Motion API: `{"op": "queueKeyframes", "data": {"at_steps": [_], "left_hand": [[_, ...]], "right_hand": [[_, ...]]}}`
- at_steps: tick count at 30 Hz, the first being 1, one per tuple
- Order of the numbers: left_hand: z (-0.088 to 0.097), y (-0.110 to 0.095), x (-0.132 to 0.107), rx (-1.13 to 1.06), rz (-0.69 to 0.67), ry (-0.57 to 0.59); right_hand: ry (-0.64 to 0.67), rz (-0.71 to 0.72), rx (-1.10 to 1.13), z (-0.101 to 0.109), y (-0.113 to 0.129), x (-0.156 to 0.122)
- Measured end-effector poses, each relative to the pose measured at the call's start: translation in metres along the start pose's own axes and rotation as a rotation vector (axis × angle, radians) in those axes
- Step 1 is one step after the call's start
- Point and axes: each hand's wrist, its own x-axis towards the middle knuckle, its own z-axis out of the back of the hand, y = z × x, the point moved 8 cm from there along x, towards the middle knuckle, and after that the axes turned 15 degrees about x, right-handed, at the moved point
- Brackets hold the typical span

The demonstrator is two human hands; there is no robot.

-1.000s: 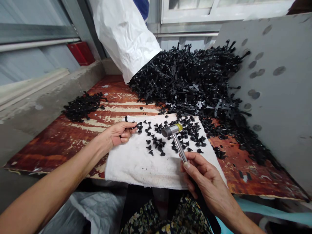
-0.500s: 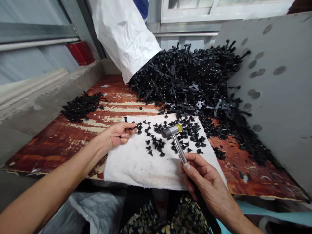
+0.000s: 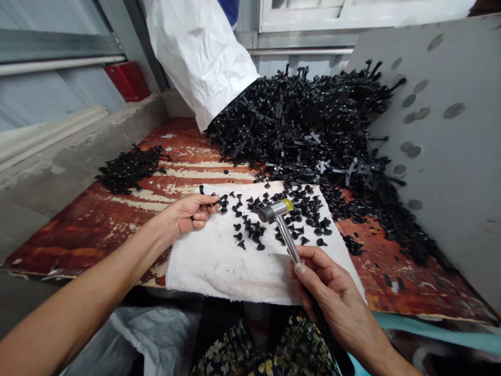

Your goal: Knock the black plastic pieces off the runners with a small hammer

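My right hand (image 3: 329, 282) grips the metal handle of a small hammer, whose steel head with a yellow-capped face (image 3: 276, 210) hangs just above a folded white towel (image 3: 219, 266). Several small black plastic parts (image 3: 250, 230) lie scattered on the towel around the hammer head. My left hand (image 3: 191, 214) rests at the towel's left side, its fingertips pinching a small black plastic part (image 3: 223, 201). Most of that part is hard to make out at this size.
A large heap of black plastic runners (image 3: 301, 125) spills from a white sack (image 3: 199, 57) onto a worn red-brown wooden board (image 3: 90, 245). A smaller black pile (image 3: 129, 169) lies at left. A grey panel (image 3: 442, 141) stands at right.
The view has shifted slightly. Both hands and the hammer stay in nearly the same place, and the parts on the towel look unchanged.
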Motion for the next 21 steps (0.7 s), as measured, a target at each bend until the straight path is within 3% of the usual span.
{"op": "queueKeyframes", "data": {"at_steps": [10, 15, 17, 21], "left_hand": [[0.003, 0.0, 0.001, 0.061, -0.005, -0.053], [0.005, 0.001, 0.003, 0.058, 0.004, -0.056], [0.006, 0.001, 0.006, 0.051, 0.006, -0.046], [0.006, 0.002, 0.01, 0.04, 0.008, -0.021]], "right_hand": [[0.023, -0.011, 0.007, -0.001, -0.004, 0.001], [0.101, 0.027, -0.226, -0.006, 0.015, -0.003], [0.176, 0.143, -0.435, -0.015, 0.032, 0.004], [0.316, 0.639, -0.841, -0.045, 0.065, 0.027]]}}
